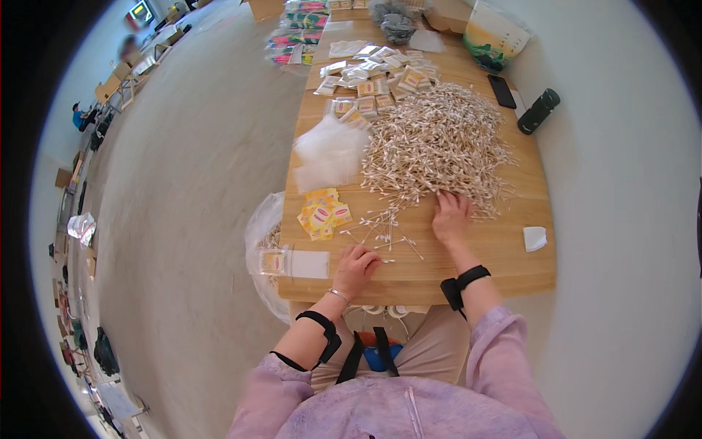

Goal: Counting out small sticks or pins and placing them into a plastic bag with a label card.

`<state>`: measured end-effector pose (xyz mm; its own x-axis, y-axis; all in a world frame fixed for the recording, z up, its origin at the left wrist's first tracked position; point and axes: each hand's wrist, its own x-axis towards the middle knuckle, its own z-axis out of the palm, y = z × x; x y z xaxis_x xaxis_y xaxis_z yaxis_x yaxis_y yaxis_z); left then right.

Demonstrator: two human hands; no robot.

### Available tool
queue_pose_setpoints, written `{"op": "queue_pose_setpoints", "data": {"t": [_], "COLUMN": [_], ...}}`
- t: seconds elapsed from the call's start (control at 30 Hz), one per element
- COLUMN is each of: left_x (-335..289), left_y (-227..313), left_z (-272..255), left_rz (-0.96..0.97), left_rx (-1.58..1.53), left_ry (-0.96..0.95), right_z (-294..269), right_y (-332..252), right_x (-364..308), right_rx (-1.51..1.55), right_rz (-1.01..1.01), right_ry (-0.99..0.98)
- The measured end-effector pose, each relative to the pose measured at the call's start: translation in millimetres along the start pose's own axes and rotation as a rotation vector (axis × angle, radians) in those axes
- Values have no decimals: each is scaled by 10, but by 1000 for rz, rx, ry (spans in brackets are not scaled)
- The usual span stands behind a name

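Note:
A large heap of loose cotton swabs [439, 139] covers the middle of the wooden table. At the heap's near edge, my right hand [451, 219] reaches with its fingers extended onto the swabs. Nearer the table's front edge, my left hand [356, 269] is closed, and the white tip of a cotton swab [387, 261] sticks out from its fingers. Scattered swabs [391, 230] lie between the hands and the heap. Left of my left hand sit a white rectangular piece [311, 264] and a clear bag with a yellow-printed card [274, 262]. Yellow printed cards [324, 214] lie beyond them.
Clear plastic sleeves [330, 154] and filled swab packets [373, 88] lie farther back. Along the wall side are a phone [502, 91], a dark bottle [538, 111] and a white scrap [534, 238]. A plastic bag [267, 241] hangs by the table's left edge.

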<state>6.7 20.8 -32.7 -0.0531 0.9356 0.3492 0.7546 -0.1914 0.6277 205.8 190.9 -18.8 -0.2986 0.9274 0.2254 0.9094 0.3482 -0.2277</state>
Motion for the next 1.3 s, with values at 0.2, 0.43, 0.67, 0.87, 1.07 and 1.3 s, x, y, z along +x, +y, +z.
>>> {"op": "queue_pose_setpoints", "data": {"t": [0.2, 0.43, 0.67, 0.87, 1.07, 1.3], "left_x": [3, -3, -1, -66, 159, 34], "left_y": [24, 32, 16, -36, -23, -172], "left_z": [-42, -40, -26, -7, -173, -146], "left_rz": [11, -7, 23, -79, -153, -188], "left_rx": [-4, -2, 1, -105, 61, 118], "left_ry": [2, 6, 12, 14, 210, 9], "right_z": [-11, 107, 16, -85, -110, -266], "right_y": [-578, -831, -409, -410, -654, -515], "right_x": [-46, -336, -634, -708, -762, -1012], "right_rx": [128, 225, 181, 65, 163, 151], "right_rz": [-117, -337, -319, -61, -107, 54], "right_ry": [87, -116, 95, 245, 155, 36]}}
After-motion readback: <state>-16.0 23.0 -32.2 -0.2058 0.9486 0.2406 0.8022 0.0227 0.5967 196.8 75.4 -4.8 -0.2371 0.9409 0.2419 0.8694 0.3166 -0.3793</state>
